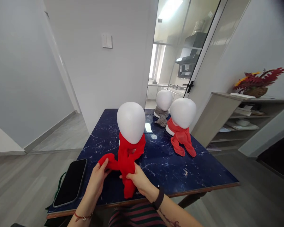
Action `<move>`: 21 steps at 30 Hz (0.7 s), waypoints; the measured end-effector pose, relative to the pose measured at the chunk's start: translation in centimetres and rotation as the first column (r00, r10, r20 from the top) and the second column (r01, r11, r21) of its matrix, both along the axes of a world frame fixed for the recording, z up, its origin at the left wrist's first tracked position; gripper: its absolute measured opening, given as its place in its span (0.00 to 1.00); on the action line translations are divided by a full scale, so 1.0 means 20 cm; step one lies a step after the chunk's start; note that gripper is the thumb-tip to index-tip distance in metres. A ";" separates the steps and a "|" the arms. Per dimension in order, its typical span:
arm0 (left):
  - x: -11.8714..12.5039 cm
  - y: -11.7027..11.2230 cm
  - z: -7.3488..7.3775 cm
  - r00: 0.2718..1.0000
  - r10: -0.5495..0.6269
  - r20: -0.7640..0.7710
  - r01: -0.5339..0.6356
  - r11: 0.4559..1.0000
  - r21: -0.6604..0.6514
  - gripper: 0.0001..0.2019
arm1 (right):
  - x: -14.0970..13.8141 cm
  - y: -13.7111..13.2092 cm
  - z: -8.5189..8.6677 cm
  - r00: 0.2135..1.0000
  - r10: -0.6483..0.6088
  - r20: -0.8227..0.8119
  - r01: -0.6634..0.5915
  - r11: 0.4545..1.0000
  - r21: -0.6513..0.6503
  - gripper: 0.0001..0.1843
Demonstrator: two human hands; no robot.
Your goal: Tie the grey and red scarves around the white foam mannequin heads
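Note:
A bright red scarf point(125, 148) is wrapped around the neck of a white mannequin head point(131, 121) near the front of the table. One end of it stretches leftward, pinched between the thumb and fingers of my left hand point(99, 173). My right hand point(138, 178) grips the other part, which hangs down the front toward the table edge. Behind to the right stands another white mannequin head point(183, 112) with a coral-red scarf point(181, 138) tied at its neck. Farther back, a third head point(164, 99) wears a grey scarf point(162, 116).
A dark blue marble-patterned table point(163, 170) bears all the heads. On its left front corner lies a black smartphone point(71, 183). To the right are a shelf unit point(224, 119) with a basket of artificial flowers point(255, 90) on top, and a glass door point(172, 63) behind.

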State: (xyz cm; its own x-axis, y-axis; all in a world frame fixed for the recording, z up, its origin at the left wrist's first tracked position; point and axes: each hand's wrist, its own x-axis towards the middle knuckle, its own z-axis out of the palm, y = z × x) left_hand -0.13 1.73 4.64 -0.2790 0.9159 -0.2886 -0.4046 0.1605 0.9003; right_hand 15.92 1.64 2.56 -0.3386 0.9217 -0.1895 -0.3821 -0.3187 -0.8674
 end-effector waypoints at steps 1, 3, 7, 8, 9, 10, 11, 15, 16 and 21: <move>-0.03 0.00 0.00 0.994 0.031 -0.102 -0.029 0.999 0.026 0.13 | 0.02 0.00 0.00 1.000 0.028 0.000 -0.028 0.999 -0.017 0.37; -0.10 0.00 0.02 0.944 0.083 -0.320 -0.063 0.995 0.073 0.15 | 0.07 0.01 -0.01 0.997 0.074 -0.011 -0.074 0.996 -0.057 0.47; -0.12 -0.03 0.12 0.886 0.007 -0.464 0.042 0.995 0.096 0.18 | 0.10 0.02 -0.01 0.994 0.095 -0.046 -0.099 0.990 -0.104 0.55; -0.10 -0.03 0.15 0.902 -0.044 -0.430 0.097 0.990 0.102 0.18 | 0.10 0.03 -0.01 0.993 0.096 -0.064 -0.102 0.989 -0.106 0.56; -0.07 -0.03 0.18 0.918 -0.095 -0.385 0.150 0.982 0.116 0.19 | 0.11 0.03 -0.01 0.991 0.094 -0.091 -0.103 0.989 -0.109 0.57; -0.03 -0.02 0.20 0.930 -0.148 -0.336 0.201 0.971 0.131 0.19 | 0.11 0.04 -0.01 0.988 0.090 -0.124 -0.104 0.988 -0.110 0.58; 0.01 -0.01 0.22 0.935 -0.201 -0.293 0.251 0.957 0.144 0.18 | 0.11 0.05 -0.01 0.983 0.083 -0.162 -0.101 0.989 -0.109 0.58; 0.10 0.05 0.28 0.869 -0.409 -0.278 0.464 0.869 0.171 0.12 | 0.11 0.07 0.01 0.954 0.072 -0.290 -0.108 0.988 -0.111 0.44; 0.10 0.06 0.29 0.837 -0.455 -0.303 0.517 0.839 0.170 0.10 | 0.12 0.08 0.02 0.945 0.076 -0.319 -0.120 0.985 -0.123 0.38; -0.04 0.09 0.34 0.611 -0.679 -0.407 0.757 0.652 0.048 0.06 | 0.11 0.19 0.07 0.877 0.090 -0.473 -0.264 0.911 -0.317 0.22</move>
